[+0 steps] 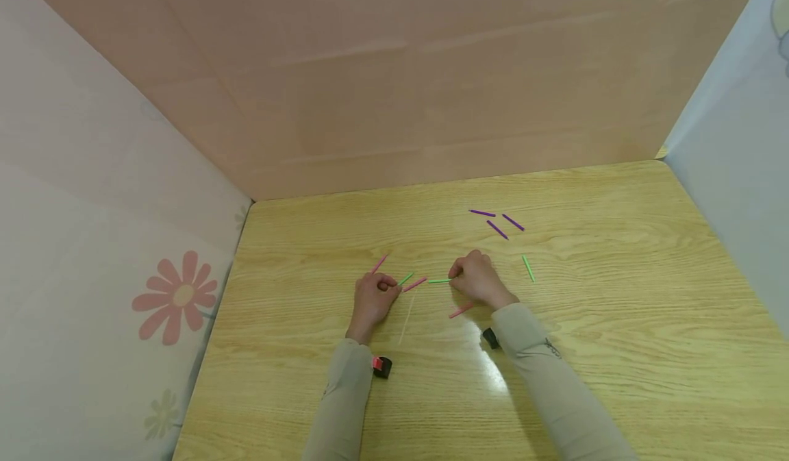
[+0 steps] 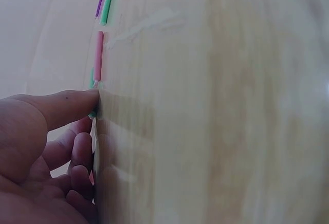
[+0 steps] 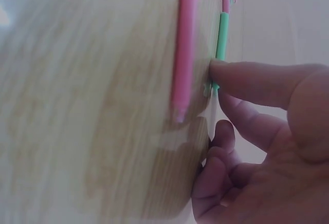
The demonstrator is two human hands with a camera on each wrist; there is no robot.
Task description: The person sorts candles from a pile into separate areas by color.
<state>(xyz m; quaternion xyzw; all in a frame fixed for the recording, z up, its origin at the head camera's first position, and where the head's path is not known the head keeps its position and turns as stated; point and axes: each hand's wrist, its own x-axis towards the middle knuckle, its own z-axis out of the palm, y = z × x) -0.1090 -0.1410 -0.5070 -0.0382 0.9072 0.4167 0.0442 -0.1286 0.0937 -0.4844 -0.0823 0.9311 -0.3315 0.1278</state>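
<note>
Pinching green sticks (image 1: 439, 281), left hand (image 1: 374, 298) and right hand (image 1: 479, 279) flanked pink stick (image 1: 415, 285); slip risked rolling it toward table's (image 1: 616, 338) far edge.

On your light wood-grain tabletop (image 1: 629, 351), three purple sticks (image 1: 497, 229) lie beyond your right hand (image 1: 481, 283); a green stick (image 1: 529, 268) lies to its right, a pink stick (image 1: 460, 310) on its near side. Another pink stick (image 1: 379, 264) lies just past your left hand (image 1: 373, 299). Between right hand and left hand lie a third pink stick (image 1: 415, 285) and a pale yellow stick (image 1: 407, 318).
</note>
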